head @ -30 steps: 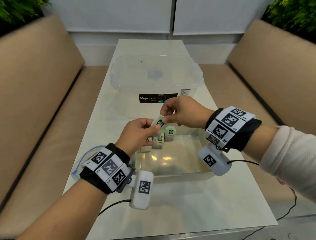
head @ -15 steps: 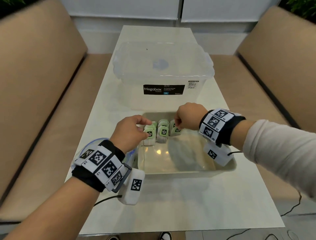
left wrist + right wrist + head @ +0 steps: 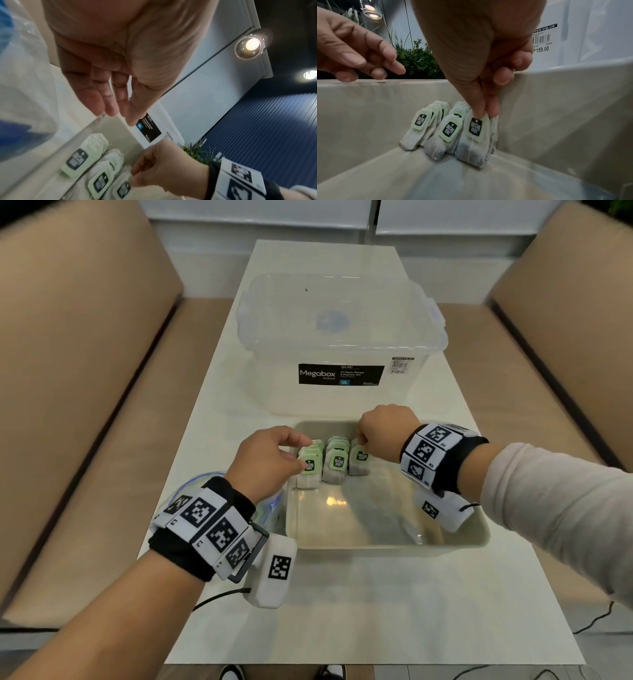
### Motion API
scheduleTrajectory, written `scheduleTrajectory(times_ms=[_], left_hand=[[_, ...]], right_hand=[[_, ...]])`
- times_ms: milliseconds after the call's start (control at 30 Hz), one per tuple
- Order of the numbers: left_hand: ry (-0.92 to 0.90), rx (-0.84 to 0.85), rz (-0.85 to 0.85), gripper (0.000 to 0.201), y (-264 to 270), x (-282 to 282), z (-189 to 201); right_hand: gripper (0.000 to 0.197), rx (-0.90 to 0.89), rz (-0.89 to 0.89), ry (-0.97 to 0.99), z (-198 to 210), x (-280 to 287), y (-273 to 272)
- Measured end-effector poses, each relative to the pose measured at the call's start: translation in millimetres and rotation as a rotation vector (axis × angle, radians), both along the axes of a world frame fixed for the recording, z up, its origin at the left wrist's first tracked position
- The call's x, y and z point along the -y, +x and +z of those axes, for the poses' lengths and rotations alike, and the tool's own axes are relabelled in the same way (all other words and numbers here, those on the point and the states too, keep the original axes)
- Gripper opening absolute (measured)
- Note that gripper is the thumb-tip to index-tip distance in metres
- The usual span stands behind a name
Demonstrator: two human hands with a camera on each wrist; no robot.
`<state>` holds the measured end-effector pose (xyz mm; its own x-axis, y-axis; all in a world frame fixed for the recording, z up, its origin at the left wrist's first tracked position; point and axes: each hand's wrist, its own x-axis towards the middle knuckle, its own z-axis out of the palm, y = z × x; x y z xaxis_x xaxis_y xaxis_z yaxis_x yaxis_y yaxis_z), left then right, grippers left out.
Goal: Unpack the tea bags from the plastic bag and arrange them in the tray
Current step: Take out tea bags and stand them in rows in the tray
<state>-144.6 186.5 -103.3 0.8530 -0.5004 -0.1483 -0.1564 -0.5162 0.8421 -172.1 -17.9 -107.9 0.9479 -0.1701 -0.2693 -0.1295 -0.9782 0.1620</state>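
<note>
Right hand (image 3: pixel 481 56) has its thumb and index finger pinched down on the top edge of the front tea bag (image 3: pixel 475 136) in the rightmost row, other fingers curled in above it, and the bag stands upright on the tray floor with its green tag facing the camera. Left hand (image 3: pixel 265 462) isn't holding anything as far as I can see: fingers loose and slightly curled, held close together, hovering just over the leftmost row of tea bags (image 3: pixel 309 467) near the tray's left wall. The bags sit in three short rows, packed side by side in the far left corner of the beige tray (image 3: pixel 383 542), all standing and leaning back a little. The middle row (image 3: pixel 337 463) is touching both neighbours. The clear plastic bag (image 3: pixel 270 513) lies on the white table (image 3: pixel 342 611) just left of the tray, mostly hidden under the left wrist. Behind the tray, almost touching its far edge, there's a clear lidded Megabox storage box (image 3: pixel 342 337). Tan bench seats (image 3: pixel 85 405) run along both sides of the table.
</note>
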Motion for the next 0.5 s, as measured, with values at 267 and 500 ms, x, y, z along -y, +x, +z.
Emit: scheduleTrajectory(times_ms=[267, 500], left_hand=[[0.04, 0.158, 0.06, 0.032, 30, -60, 20], [0.335, 0.306, -0.072, 0.028, 20, -118, 13]], right_hand=[[0.017, 0.285, -0.032, 0.147, 43, -25, -5], [0.014, 0.285, 0.101, 0.49, 67, -126, -17]])
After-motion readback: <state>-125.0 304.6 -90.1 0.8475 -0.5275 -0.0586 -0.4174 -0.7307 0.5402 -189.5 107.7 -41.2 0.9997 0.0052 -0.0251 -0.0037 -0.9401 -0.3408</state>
